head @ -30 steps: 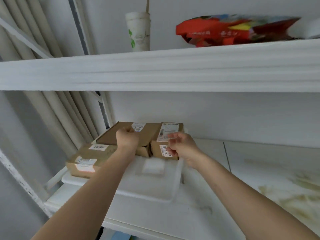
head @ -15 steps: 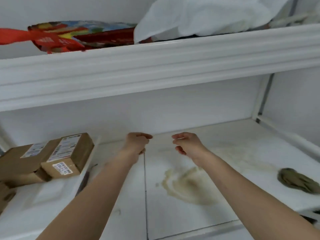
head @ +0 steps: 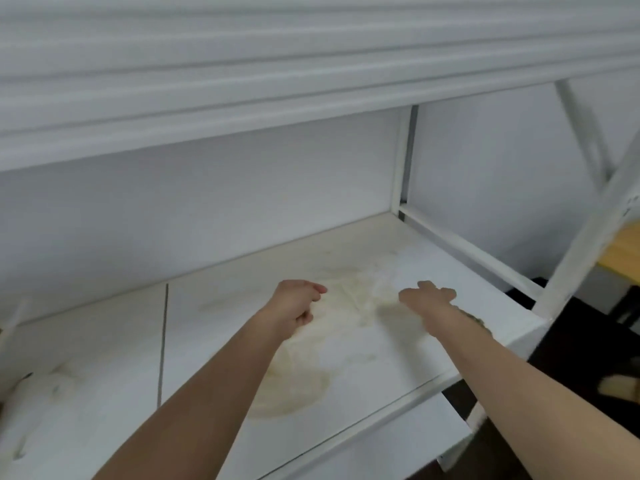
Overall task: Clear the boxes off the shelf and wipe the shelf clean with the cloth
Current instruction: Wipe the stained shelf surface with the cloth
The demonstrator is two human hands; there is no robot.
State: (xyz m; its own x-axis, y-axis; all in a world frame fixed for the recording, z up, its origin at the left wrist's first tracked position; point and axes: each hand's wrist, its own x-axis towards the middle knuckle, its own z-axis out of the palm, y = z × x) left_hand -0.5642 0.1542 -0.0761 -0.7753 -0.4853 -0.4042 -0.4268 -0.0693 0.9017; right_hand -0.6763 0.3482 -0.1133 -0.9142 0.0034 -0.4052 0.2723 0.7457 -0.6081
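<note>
Two arms: both reach from the near edge over the white shelf point(head: 346, 382), and we take its brown stain point(head: 298, 382) as our landmark.
Left hand point(head: 294, 306): it hangs over the far left part of the stain; the fingers are loosely curled and we see nothing between them.
Right hand point(head: 427, 299): it is to the right of the stain, a little farther in; the fingers are stretched forward and relaxed, with nothing held.
Cloth point(head: 476, 322): we see only a small dark olive part, to the right of the stain, behind the right wrist and near the shelf's right front corner; most of it is hidden by the arm.
Boxes: we do not see them in this view.
Seam point(head: 162, 341): a thin dark line runs front to back, left of the stain.
Frame post point(head: 403, 161): white, upright, far right behind the stain.
Upper shelf point(head: 242, 81): its white edge crosses above everything.
</note>
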